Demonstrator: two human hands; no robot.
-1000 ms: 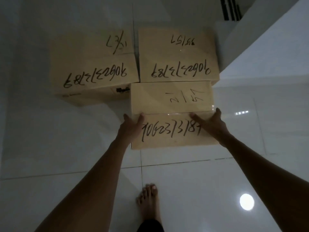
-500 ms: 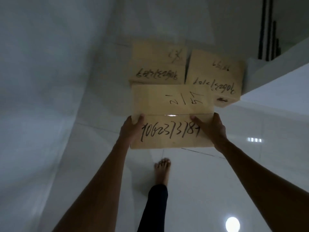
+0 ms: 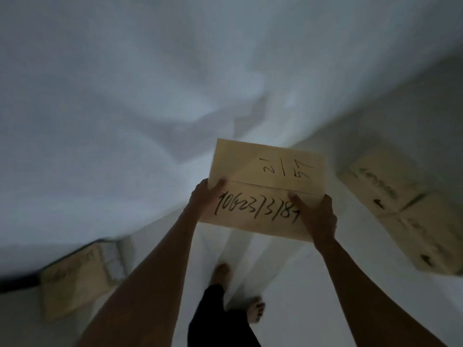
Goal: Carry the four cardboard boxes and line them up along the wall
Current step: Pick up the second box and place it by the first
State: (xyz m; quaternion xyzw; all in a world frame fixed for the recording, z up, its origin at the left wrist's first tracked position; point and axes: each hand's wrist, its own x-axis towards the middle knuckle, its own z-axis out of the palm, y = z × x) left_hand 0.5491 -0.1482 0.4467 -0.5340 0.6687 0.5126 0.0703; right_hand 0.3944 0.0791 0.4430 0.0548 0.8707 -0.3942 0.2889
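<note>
I hold a tan cardboard box [image 3: 268, 171] with black handwritten numbers on its top, lifted off the floor in front of me. My left hand [image 3: 204, 200] grips its left near edge and my right hand [image 3: 317, 216] grips its right near edge. Two more cardboard boxes sit side by side on the floor at the right: one [image 3: 380, 182] farther from me and one [image 3: 436, 236] nearer. Another cardboard box [image 3: 75, 279] lies blurred on the floor at the lower left, against the white wall [image 3: 125, 96].
White glossy tiled floor [image 3: 313, 296] runs under me. My bare feet and a dark trouser leg [image 3: 220, 319] show below the box. A dark strip [image 3: 17, 283] lies at the wall's base at the far left. The picture is motion-blurred.
I have turned left with the box still in both hands. The two floor boxes slid from straight ahead to the right, and a box by the wall came into view.
</note>
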